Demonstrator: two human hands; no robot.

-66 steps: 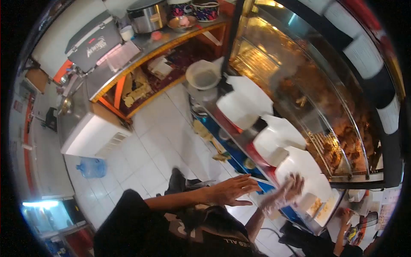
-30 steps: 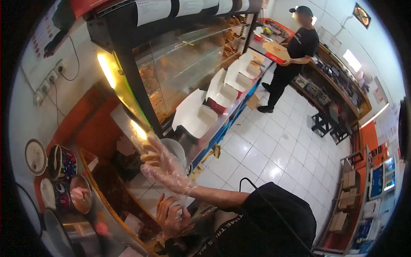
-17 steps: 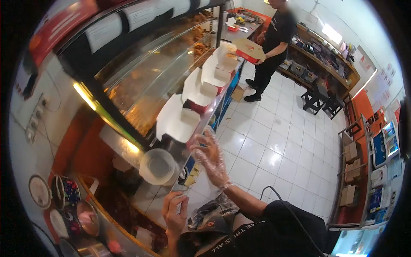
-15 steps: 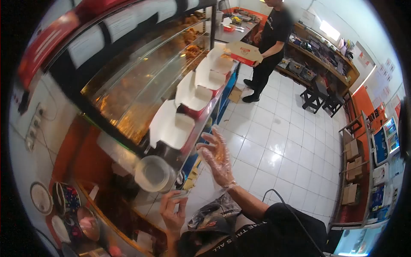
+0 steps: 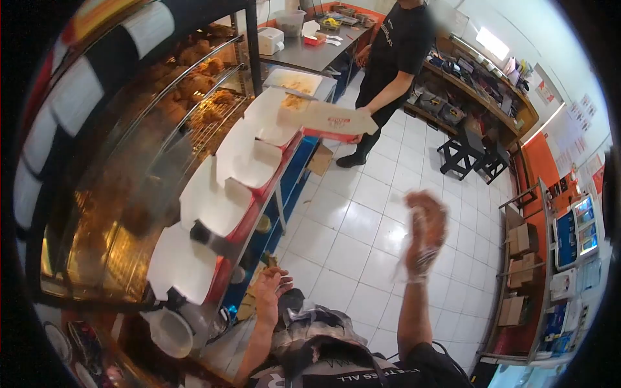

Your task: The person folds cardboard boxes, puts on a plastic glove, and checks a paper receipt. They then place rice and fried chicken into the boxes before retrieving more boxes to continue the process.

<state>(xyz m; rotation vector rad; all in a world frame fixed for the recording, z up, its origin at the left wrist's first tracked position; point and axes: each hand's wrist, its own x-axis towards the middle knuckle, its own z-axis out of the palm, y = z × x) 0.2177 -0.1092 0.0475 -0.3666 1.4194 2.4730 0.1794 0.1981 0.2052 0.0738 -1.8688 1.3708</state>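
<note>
My right hand (image 5: pixel 427 233), in a clear plastic glove, is raised over the floor, away from the counter. It is blurred by motion, but its fingers look bent and apart, with nothing visible in them. My bare left hand (image 5: pixel 272 289) is by the counter's front edge, fingers loosely bent and apart, holding nothing I can see. Nearest to it stands an open red box with white inside (image 5: pixel 184 262), first in a row with more open boxes (image 5: pixel 217 197). A translucent plastic tub (image 5: pixel 171 333) sits at the near end of the row.
A glass display case (image 5: pixel 149 142) with fried chicken (image 5: pixel 197 84) stands left of the boxes. Beyond them, another person (image 5: pixel 394 58) holds a red box with a pale lid (image 5: pixel 339 121) at the counter. Black stools (image 5: pixel 462 152) and shelving (image 5: pixel 517 284) are to the right.
My right hand has swung right, away from the counter. My left hand has moved up from beside the tub. The other person's box is now closer to the row. The view has shifted.
</note>
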